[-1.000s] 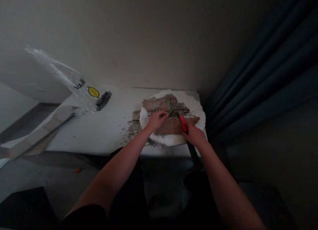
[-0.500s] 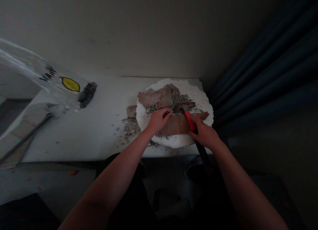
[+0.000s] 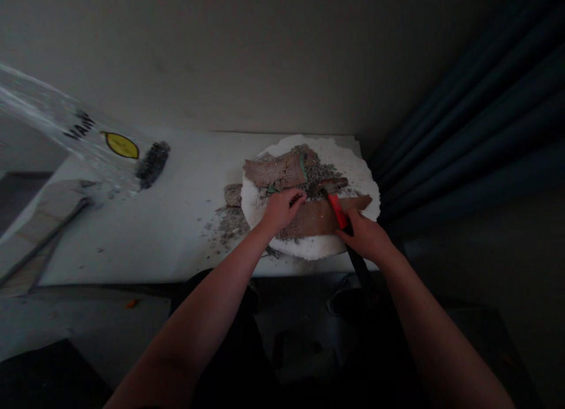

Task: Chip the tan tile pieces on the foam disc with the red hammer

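A white round foam slab (image 3: 353, 162) lies on the white table (image 3: 176, 220) against the wall. Brown broken pieces (image 3: 276, 170) and grey crumbs rest on it. My left hand (image 3: 280, 209) is closed in a pinch on a small dark bit among the crumbs. My right hand (image 3: 364, 237) grips a hammer with a red and black handle (image 3: 338, 212); its head rests on the rubble near the slab's middle, beside a long brown piece (image 3: 315, 220).
A clear plastic bag (image 3: 88, 144) with a yellow label and dark grit lies at the table's left. Grey crumbs (image 3: 225, 223) are scattered left of the slab. A dark blue curtain (image 3: 463, 120) hangs at the right. A wooden strip (image 3: 39, 226) leans at far left.
The camera has shifted, so the table sits lower left than a second ago. Both hands stay on the slab; the left hand's pinch and the hammer have barely moved.
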### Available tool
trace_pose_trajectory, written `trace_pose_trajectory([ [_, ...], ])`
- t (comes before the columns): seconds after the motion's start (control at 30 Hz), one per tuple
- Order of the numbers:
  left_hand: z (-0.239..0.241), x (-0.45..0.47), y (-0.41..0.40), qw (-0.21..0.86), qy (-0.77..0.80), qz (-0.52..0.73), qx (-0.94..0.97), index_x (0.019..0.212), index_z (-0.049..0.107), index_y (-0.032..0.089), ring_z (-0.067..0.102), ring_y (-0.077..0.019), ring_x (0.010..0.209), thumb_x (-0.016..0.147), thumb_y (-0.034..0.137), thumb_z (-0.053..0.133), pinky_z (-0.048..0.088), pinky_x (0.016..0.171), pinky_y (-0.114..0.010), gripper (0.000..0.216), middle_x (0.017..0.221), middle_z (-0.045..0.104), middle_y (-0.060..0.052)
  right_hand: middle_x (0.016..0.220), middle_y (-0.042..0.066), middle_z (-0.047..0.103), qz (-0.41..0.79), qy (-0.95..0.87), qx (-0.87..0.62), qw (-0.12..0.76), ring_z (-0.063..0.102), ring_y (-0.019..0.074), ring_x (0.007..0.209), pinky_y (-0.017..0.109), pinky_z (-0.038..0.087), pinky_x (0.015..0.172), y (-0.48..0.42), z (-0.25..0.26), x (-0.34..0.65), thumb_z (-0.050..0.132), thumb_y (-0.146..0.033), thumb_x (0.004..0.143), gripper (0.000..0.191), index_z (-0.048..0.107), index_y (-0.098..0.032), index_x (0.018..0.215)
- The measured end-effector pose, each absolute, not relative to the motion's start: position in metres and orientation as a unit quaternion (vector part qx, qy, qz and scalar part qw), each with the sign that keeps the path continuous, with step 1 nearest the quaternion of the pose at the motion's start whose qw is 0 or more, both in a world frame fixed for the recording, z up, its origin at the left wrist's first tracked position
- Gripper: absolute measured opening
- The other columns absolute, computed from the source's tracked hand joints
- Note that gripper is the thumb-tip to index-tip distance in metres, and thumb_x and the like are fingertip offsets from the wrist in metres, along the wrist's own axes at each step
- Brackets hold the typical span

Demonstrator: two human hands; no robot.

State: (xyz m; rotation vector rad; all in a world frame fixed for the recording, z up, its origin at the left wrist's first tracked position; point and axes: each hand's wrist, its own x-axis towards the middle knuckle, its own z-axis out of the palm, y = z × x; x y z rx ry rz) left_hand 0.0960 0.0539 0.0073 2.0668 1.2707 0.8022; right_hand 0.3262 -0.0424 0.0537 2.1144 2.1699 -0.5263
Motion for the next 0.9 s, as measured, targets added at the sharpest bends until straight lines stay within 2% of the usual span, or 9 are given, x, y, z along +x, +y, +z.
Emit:
trace_pose_trajectory([
  [0.37,0.005,0.097,0.054,0.289,0.484,0.303,0.769,0.097,0.070,0.020,0.068,-0.0175,0.083,0.093,0.036,0.054,0.051,0.079,-0.029,0.023,0.090,0.074,-0.003,0.115,0.017,0.067,-0.170,0.704,0.688,0.039,0.068,0.0318,0.095,0.036,0.047,0.074,-0.042,0.054,0.326,0.056,-0.042,0.094,0.044,0.049,-0.013,0.127],
  [0.7,0.000,0.098,0.055,0.282,0.467,0.314,0.777,0.099,0.071,0.021,0.068,-0.0165,0.089,0.090,0.032,0.059,0.053,0.084,-0.029,0.018,0.099,0.075,-0.004,0.119,0.020,0.065,-0.113,0.671,0.730,0.065,0.070,0.0308,0.090,0.037,0.049,0.073,-0.051,0.069,0.297,0.048,-0.028,0.096,0.052,0.036,-0.016,0.146],
  [0.8,-0.002,0.099,0.055,0.297,0.471,0.326,0.764,0.101,0.071,0.021,0.069,-0.0164,0.087,0.090,0.031,0.060,0.053,0.084,-0.030,0.019,0.099,0.075,-0.004,0.116,0.019,0.067,-0.116,0.665,0.736,0.056,0.069,0.0310,0.090,0.038,0.049,0.074,-0.052,0.071,0.295,0.045,-0.030,0.098,0.051,0.035,-0.017,0.147],
  [0.9,-0.003,0.100,0.054,0.291,0.474,0.330,0.763,0.102,0.071,0.021,0.069,-0.0168,0.088,0.090,0.031,0.059,0.053,0.085,-0.030,0.020,0.100,0.076,-0.004,0.114,0.020,0.068,-0.156,0.671,0.722,0.057,0.068,0.0336,0.096,0.039,0.050,0.077,-0.055,0.069,0.296,0.052,-0.036,0.095,0.065,0.028,-0.015,0.152],
])
